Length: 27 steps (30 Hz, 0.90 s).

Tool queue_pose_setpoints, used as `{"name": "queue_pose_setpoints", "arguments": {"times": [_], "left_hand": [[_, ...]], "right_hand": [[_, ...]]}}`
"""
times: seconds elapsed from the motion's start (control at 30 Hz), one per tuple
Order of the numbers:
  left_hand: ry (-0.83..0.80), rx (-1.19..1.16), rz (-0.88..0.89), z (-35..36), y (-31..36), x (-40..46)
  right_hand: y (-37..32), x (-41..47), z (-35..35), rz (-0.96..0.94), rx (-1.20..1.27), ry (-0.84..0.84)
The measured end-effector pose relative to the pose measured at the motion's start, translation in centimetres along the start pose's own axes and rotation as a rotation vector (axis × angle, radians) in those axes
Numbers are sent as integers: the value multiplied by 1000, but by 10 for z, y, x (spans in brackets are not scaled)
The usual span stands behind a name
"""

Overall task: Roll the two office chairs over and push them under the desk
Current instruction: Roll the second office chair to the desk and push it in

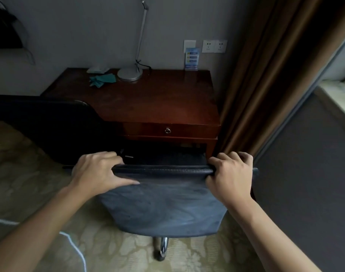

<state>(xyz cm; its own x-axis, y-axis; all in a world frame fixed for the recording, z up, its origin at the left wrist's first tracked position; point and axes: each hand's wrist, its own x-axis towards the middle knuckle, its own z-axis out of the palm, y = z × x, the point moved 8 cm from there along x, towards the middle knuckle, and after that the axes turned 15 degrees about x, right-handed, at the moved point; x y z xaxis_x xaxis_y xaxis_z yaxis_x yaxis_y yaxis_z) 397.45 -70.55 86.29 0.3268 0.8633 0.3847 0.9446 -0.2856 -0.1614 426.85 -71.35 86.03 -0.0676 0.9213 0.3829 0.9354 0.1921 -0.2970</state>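
A dark blue office chair (163, 209) stands right in front of me, its backrest facing me and its seat partly under the reddish wooden desk (148, 101). My left hand (97, 171) grips the left end of the backrest's top edge. My right hand (232, 173) grips the right end. A chrome leg with a caster (162, 250) shows below the backrest. A second dark chair (50, 124) stands to the left, its backrest against the desk's left front.
On the desk stand a lamp with a round base (130, 74), a teal cloth (103, 79) and a blue card holder (192, 59). A brown curtain (265, 75) hangs close on the right. A white cable (75, 246) lies on the patterned carpet at lower left.
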Motion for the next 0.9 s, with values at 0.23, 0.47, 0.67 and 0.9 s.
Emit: {"name": "queue_pose_setpoints", "arguments": {"times": [0.23,0.47,0.67,0.9], "left_hand": [[-54,-14,39,26,-32,6],[-207,15,-135,66,-64,52],[-255,53,-215,110,-60,123],[-327,80,-223,150,-75,214]], "right_hand": [[-26,-5,31,-9,52,-31],[-26,55,66,27,40,-66],[21,145,94,76,-33,-136],[54,231,121,98,-27,-97]]}}
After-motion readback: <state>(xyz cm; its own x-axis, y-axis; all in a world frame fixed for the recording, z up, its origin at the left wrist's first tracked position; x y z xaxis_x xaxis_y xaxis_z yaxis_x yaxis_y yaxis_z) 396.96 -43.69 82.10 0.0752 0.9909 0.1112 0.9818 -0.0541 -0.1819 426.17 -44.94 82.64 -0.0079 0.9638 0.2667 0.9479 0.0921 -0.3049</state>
